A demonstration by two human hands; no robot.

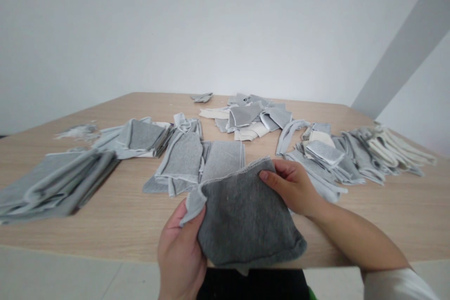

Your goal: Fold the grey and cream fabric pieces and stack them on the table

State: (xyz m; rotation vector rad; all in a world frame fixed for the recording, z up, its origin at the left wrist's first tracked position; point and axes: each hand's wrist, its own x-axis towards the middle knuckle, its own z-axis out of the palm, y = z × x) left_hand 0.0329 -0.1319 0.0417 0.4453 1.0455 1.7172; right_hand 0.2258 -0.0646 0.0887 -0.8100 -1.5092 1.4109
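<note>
Fingers and thumb of the left hand pinch the upper left corner of a dark grey, roughly four-sided fabric piece, where a paler grey flap folds over. The right hand grips its upper right corner, the thumb on the dark face and the fingers bent behind it. Between the two hands the stitched, light-edged upper border slants upward to the right, and the rest of the fabric hangs down over the near edge of a pale wood-grained table. Below it show black clothing and, at the right forearm, a white sleeve.

Just beyond the held fabric lie a light grey flat piece and, beside it on the left, a loose stack of mid-grey fabric. Farther left are a grey fabric pile with a darker top piece, a thick folded grey bundle and a wispy whitish heap. On the right, a curved pale grey strip lies near a heap of grey and cream pieces, with draped cream fabric farther out. Toward the far edge sit a mixed grey and cream pile and a small grey scrap, before a pale plain wall.
</note>
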